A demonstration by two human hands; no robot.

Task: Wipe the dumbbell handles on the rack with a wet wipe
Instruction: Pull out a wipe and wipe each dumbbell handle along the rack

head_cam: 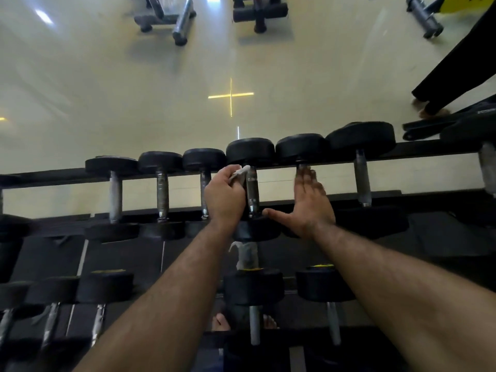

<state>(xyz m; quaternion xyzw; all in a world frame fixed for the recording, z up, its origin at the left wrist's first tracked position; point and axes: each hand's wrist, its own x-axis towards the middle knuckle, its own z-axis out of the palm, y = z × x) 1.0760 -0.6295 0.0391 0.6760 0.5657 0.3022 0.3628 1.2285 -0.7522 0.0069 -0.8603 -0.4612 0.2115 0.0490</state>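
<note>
A row of black dumbbells with metal handles lies across the top tier of a black rack. My left hand is closed on a white wet wipe, pressed against the left side of the middle dumbbell's chrome handle. My right hand is flat and spread over the neighbouring dumbbell to the right, hiding its handle; the thumb points left toward the wiped handle. A second white wipe hangs on a handle one tier down.
More dumbbells sit on the lower tier, close to me. A mirror behind the rack reflects gym benches and a pale floor. A person's dark-clad legs show at the upper right. My sandalled foot shows below the rack.
</note>
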